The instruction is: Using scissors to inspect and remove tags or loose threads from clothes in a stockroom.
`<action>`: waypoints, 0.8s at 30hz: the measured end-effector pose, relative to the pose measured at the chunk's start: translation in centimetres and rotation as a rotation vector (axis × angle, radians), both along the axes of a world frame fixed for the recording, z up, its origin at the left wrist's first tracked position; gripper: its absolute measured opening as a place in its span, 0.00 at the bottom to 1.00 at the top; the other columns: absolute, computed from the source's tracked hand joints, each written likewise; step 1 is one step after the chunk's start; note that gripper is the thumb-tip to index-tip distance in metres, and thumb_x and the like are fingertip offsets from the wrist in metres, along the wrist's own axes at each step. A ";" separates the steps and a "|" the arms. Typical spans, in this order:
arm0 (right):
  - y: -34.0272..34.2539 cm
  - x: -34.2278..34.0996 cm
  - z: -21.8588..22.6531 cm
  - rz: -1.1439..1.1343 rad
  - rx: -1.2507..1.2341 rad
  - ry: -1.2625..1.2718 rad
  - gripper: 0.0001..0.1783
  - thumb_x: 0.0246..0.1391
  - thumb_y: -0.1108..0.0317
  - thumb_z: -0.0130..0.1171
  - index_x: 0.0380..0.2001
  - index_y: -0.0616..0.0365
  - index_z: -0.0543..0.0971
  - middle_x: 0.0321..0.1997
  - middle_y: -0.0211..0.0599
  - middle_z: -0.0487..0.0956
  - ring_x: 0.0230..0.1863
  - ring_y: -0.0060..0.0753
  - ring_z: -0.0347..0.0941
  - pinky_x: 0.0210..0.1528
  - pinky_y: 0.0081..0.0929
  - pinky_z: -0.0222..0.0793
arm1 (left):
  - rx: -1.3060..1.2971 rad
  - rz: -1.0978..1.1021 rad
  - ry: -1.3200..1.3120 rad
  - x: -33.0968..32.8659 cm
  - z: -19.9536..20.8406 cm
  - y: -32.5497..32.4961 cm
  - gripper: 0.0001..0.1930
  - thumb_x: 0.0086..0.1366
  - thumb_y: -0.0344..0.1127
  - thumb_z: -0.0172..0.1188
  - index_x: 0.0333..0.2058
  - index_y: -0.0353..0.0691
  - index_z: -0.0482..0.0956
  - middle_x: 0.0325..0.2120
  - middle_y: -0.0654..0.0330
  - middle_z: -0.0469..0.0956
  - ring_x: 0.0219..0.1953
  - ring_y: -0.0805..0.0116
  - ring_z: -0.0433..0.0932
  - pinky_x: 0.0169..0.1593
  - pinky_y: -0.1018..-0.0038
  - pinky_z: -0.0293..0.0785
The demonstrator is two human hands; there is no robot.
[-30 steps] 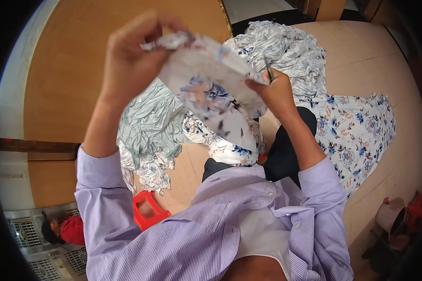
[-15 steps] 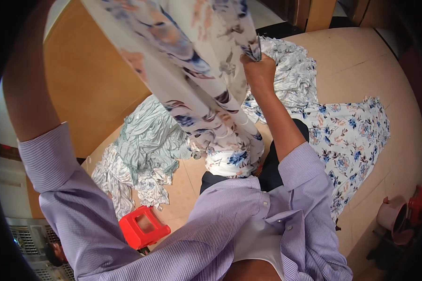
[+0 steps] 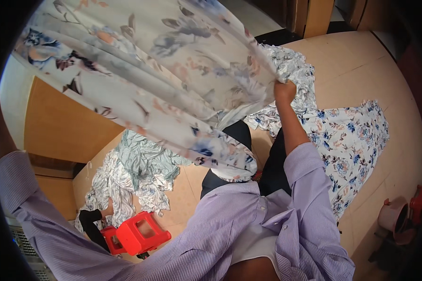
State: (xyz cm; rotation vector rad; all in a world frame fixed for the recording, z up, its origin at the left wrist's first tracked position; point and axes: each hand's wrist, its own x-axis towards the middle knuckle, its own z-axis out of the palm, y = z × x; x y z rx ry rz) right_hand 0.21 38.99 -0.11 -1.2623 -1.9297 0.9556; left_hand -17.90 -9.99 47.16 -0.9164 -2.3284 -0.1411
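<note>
Head: floral cloth (image 3: 173,79); pink bucket (image 3: 388,217), contents unclear

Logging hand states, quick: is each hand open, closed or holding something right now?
Left hand: out of view, so its state cannot be told.
Right hand: closed, holding the raised floral cloth.

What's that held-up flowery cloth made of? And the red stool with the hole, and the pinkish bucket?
The flowery cloth seems to be thin, smooth fabric: it hangs in soft folds. The red stool looks like shiny moulded plastic, with rounded edges. The pinkish bucket may be plastic too: it looks smooth.
</note>
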 end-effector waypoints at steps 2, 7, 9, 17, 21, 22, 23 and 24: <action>2.5 0.8 -0.1 -0.086 0.023 0.000 0.13 0.42 0.62 0.56 0.23 0.62 0.78 0.25 0.52 0.79 0.28 0.58 0.74 0.34 0.44 0.70 | -0.017 0.022 -0.001 -0.4 0.1 -1.0 0.14 0.56 0.21 0.56 0.42 0.39 0.77 0.39 0.61 0.77 0.38 0.71 0.72 0.41 0.79 0.67; 8.3 3.5 1.6 -0.178 0.067 0.034 0.16 0.45 0.58 0.57 0.26 0.62 0.79 0.27 0.51 0.80 0.30 0.55 0.76 0.35 0.42 0.70 | -0.060 0.070 -0.007 -1.1 0.6 -3.2 0.14 0.57 0.22 0.56 0.43 0.39 0.77 0.41 0.60 0.76 0.39 0.69 0.72 0.42 0.78 0.67; 10.2 5.0 1.9 -0.182 0.072 0.033 0.19 0.47 0.55 0.57 0.27 0.63 0.80 0.28 0.51 0.80 0.31 0.54 0.76 0.34 0.41 0.70 | -0.076 0.091 -0.003 -1.2 0.8 -3.9 0.14 0.58 0.22 0.56 0.44 0.39 0.76 0.41 0.60 0.76 0.40 0.69 0.72 0.43 0.77 0.67; 15.5 13.1 -1.0 -0.252 0.196 -0.206 0.14 0.46 0.57 0.57 0.27 0.58 0.81 0.30 0.48 0.81 0.30 0.54 0.76 0.34 0.41 0.70 | -0.129 0.136 -0.002 -0.7 0.6 -6.7 0.14 0.59 0.23 0.55 0.45 0.39 0.75 0.43 0.59 0.75 0.43 0.67 0.72 0.45 0.76 0.67; 21.6 19.1 -0.5 -0.343 0.240 -0.286 0.18 0.47 0.57 0.53 0.36 0.59 0.81 0.37 0.49 0.81 0.37 0.56 0.77 0.39 0.44 0.71 | -0.160 0.152 0.001 -1.1 0.7 -8.8 0.14 0.60 0.23 0.55 0.46 0.39 0.75 0.45 0.58 0.75 0.44 0.66 0.72 0.46 0.75 0.67; 23.5 20.3 -0.1 -0.350 0.229 -0.351 0.19 0.47 0.57 0.54 0.37 0.59 0.81 0.38 0.49 0.81 0.38 0.56 0.77 0.39 0.44 0.71 | -0.173 0.161 0.002 -1.7 0.7 -9.5 0.15 0.61 0.24 0.55 0.47 0.39 0.75 0.45 0.58 0.75 0.45 0.65 0.72 0.47 0.75 0.67; 25.4 22.0 0.7 -0.391 0.233 -0.381 0.20 0.47 0.56 0.54 0.38 0.59 0.81 0.39 0.49 0.81 0.39 0.56 0.77 0.40 0.44 0.72 | -0.185 0.168 0.002 -2.0 0.7 -10.3 0.15 0.61 0.24 0.55 0.47 0.39 0.75 0.45 0.58 0.74 0.45 0.65 0.73 0.47 0.74 0.67; 27.2 23.8 1.4 -0.430 0.301 -0.450 0.21 0.48 0.55 0.54 0.38 0.61 0.81 0.38 0.50 0.81 0.38 0.56 0.77 0.39 0.45 0.71 | -0.198 0.179 0.003 -2.4 0.8 -11.3 0.15 0.61 0.24 0.55 0.47 0.39 0.74 0.45 0.58 0.74 0.45 0.65 0.73 0.47 0.74 0.67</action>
